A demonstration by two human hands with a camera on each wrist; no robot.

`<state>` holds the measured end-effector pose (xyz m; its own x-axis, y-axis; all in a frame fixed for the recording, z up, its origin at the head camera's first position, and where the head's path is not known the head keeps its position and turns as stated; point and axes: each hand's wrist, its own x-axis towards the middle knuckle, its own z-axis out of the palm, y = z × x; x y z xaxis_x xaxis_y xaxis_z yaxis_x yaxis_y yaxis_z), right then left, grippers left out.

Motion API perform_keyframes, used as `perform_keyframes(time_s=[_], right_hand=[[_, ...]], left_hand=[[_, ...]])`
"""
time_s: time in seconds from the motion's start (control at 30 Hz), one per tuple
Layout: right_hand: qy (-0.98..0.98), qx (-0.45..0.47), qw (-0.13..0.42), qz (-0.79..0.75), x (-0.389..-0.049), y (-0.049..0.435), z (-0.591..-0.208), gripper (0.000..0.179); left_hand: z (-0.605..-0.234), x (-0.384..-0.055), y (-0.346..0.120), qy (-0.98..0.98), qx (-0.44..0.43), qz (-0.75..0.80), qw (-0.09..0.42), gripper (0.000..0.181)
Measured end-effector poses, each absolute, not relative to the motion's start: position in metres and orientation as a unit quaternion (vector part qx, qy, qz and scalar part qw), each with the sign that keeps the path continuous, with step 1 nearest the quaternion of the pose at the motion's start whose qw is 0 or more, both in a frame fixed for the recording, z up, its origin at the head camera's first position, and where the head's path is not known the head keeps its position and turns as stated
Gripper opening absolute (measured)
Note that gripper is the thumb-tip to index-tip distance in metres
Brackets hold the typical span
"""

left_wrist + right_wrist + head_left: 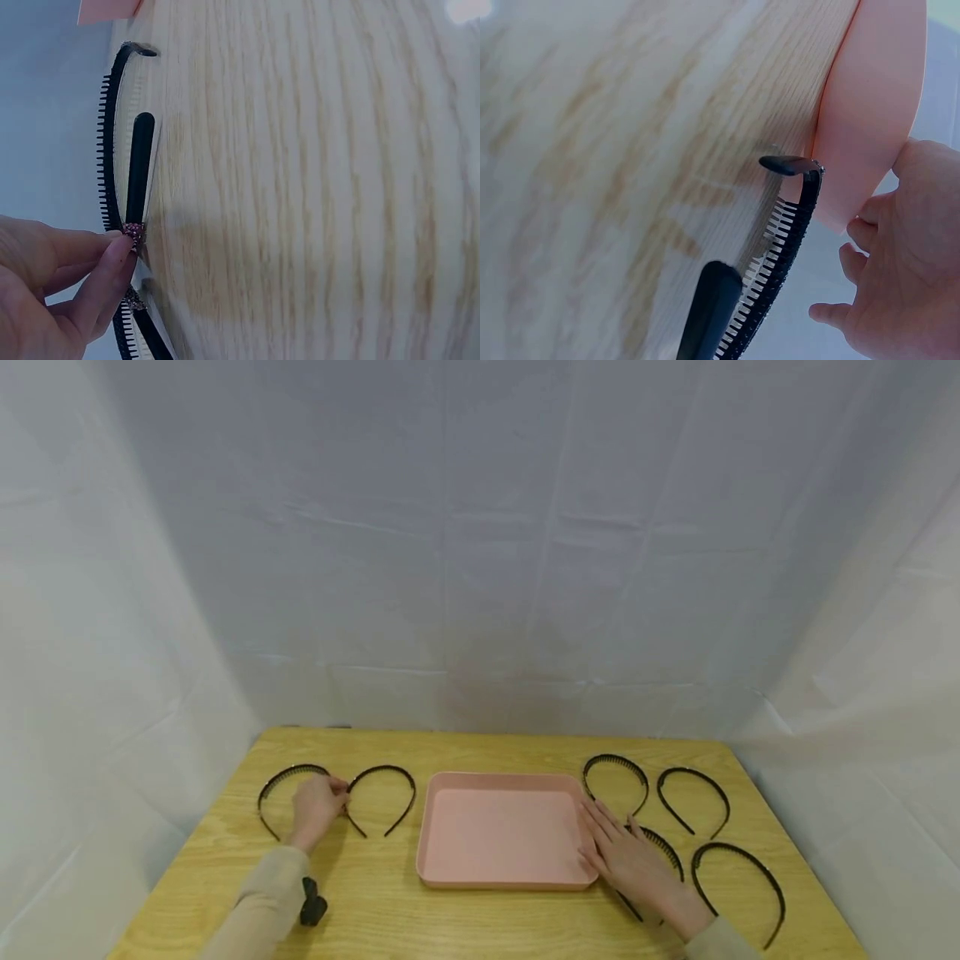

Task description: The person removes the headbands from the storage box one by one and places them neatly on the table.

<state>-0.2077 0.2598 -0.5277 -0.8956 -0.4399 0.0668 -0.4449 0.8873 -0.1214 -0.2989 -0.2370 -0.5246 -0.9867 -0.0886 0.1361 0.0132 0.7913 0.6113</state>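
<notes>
My left hand (318, 806) is at the left of the table, between two black toothed headbands. Its thumb and fingers pinch the side of the inner headband (384, 767) at a pinkish glittery band, seen close up in the left wrist view. The outer headband (296, 767) lies just left of that hand. A pink rectangular tray (506, 886) sits mid-table. Over its right edge lie the extended fingers of my right hand (630, 864), touching the tray. Beneath this hand is another black headband (663, 846), partly hidden; the right wrist view shows its teeth and tips.
Three more black headbands lie on the right: one at the back (615, 758), one at the far right (697, 772) and one near the front (738, 848). The wooden table (375, 910) stands among white cloth walls (487, 568). A black device (312, 902) is beside the left sleeve.
</notes>
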Motion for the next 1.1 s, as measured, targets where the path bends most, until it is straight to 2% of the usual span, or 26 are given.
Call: perform_keyframes(time_s=[0.3, 0.57, 0.83, 1.1], right_hand=[[-0.970, 0.230, 0.018, 0.076, -0.208, 0.261, -0.530, 0.066], [-0.965, 0.243, 0.067, 0.074, -0.209, 0.264, -0.539, 0.064], [-0.970, 0.220, -0.003, 0.100, -0.209, 0.262, -0.530, 0.068], [-0.969, 0.210, -0.010, 0.127, -0.210, 0.260, -0.528, 0.067]], left_hand=[[-0.533, -0.302, -0.237, -0.948, 0.019, -0.299, 0.107, 0.018], [-0.534, -0.298, -0.234, -0.947, 0.014, -0.291, 0.133, 0.016], [-0.524, -0.292, -0.225, -0.947, -0.011, -0.282, 0.151, 0.020], [-0.518, -0.282, -0.204, -0.933, -0.007, -0.324, 0.159, 0.025]])
